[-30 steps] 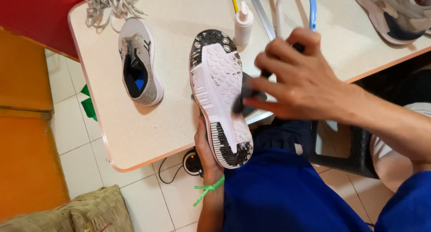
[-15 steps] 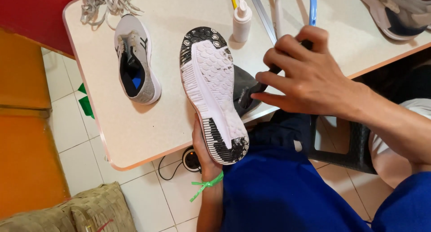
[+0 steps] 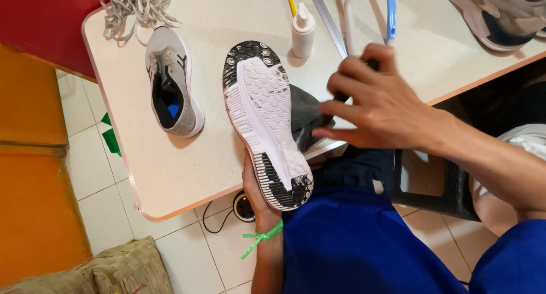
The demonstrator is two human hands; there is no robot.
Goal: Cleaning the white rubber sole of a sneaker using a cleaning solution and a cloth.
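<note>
A: Upturned shoe (image 3: 265,123), sole up, over the table (image 3: 187,174) edge; long axis runs toe-far to heel-near.
B: Holder?
A: Left hand (image 3: 254,183) grips it from under the heel, mostly hidden.
B: Right hand (image 3: 378,103)?
A: Just right of the shoe, nearer the midsole, fingers curled on a dark cloth (image 3: 304,117) touching its side. Other shoe (image 3: 170,83) lies left.

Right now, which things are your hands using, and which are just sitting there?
In use:
upturned shoe, held from below by the left hand
dark cloth, pressed at the shoe's side by the right hand

Just lying about:
grey shoe
laces
small white bottle
another shoe at the table's far corner
</note>
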